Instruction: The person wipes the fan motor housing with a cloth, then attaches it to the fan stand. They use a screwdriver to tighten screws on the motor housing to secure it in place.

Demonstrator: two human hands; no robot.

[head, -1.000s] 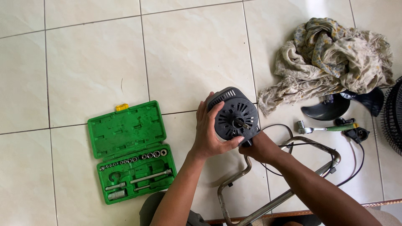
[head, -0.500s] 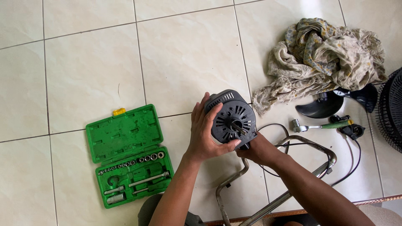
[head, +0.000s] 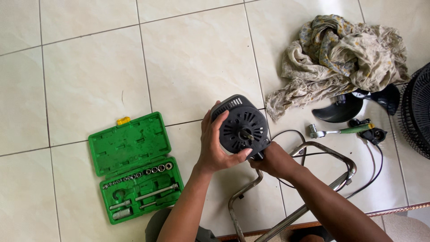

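left hand (head: 214,145): fingers spread, palm cupped, thumb hooked inward, forearm rising from bottom centre | right hand (head: 273,162): curled closed low beside left thumb, forearm angling in from lower right

A round, dark grey plastic fan motor housing (head: 242,126) sat at the centre of the pale tiled floor (head: 89,67). The left hand (head: 215,145) lay against its 8 o'clock side, the right hand (head: 273,162) at 5 o'clock. An open green plastic socket-set case (head: 133,166) lay at 9 o'clock, well apart. A crumpled beige patterned cloth (head: 340,54) lay at 2 o'clock, partly over a black fan blade (head: 340,110). A green-handled ratchet wrench (head: 336,131) lay at 3 o'clock, a bent metal tube stand (head: 309,204) at 5 o'clock.
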